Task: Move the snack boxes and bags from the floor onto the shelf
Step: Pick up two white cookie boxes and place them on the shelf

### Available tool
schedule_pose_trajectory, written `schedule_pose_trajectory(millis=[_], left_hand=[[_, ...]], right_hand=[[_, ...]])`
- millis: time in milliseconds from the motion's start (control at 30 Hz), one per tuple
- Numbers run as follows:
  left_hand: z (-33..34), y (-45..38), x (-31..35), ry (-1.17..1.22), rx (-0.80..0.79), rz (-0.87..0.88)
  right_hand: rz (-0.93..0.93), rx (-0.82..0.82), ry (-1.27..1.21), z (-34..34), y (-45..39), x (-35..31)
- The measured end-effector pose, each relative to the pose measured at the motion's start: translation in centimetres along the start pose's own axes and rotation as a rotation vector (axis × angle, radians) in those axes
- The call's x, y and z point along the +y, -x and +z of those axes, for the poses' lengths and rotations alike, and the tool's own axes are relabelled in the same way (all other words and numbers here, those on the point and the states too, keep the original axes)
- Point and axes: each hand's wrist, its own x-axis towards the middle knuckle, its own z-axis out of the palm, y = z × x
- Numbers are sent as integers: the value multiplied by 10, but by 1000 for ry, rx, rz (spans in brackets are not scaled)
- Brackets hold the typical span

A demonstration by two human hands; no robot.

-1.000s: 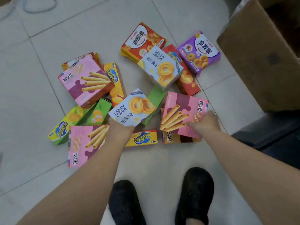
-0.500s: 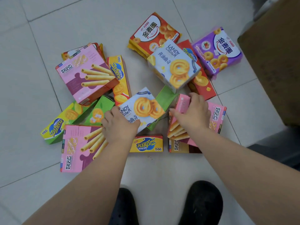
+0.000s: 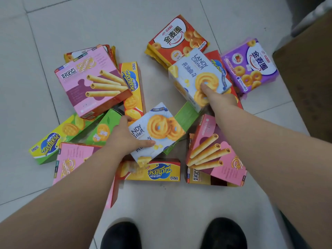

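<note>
Fingers [image 3: 150,143] gripping near cookie box [image 3: 158,130], right hand [image 3: 221,102] on far cookie box [image 3: 198,77]

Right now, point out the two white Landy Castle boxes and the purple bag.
Near Landy Castle box [image 3: 158,130]: head view, on its printed cookie.
Far Landy Castle box [image 3: 195,69]: head view, on its white top face.
Purple bag [image 3: 249,67]: head view, on its front middle.

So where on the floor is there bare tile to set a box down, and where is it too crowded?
Bare tile lies between the shoes and the yellow Zecheese box. More lies far left of the pile and beyond it. It is crowded where the left hand and right hand grip the Landy boxes.
</note>
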Motion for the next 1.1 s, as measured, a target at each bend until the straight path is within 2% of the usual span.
schedule_pose_trajectory(millis=[167,333,567,667,767,833,967,1100], left_hand=[[-7,-10,-3,283,148,-87],[6,-9,2,636,-22,-238],[34,11,1,759,-11,-249],[33,17,-2,787,18,-223],[22,21,-5,683,52,-158],[14,23,-4,645,35,-177],[3,31,11,754,-42,-318],[1,32,12,937,-101,-364]], right_hand=[[32,-39,-194,5,-6,-2],[29,-68,-261,4,-6,-1],[-38,-43,-340,-1,15,-11],[-57,-235,-495,-15,17,-6],[-63,-467,-595,-35,23,0],[-80,-602,-610,-45,26,5],[-81,-824,-405,-47,28,14],[-127,-875,-216,-32,43,19]])
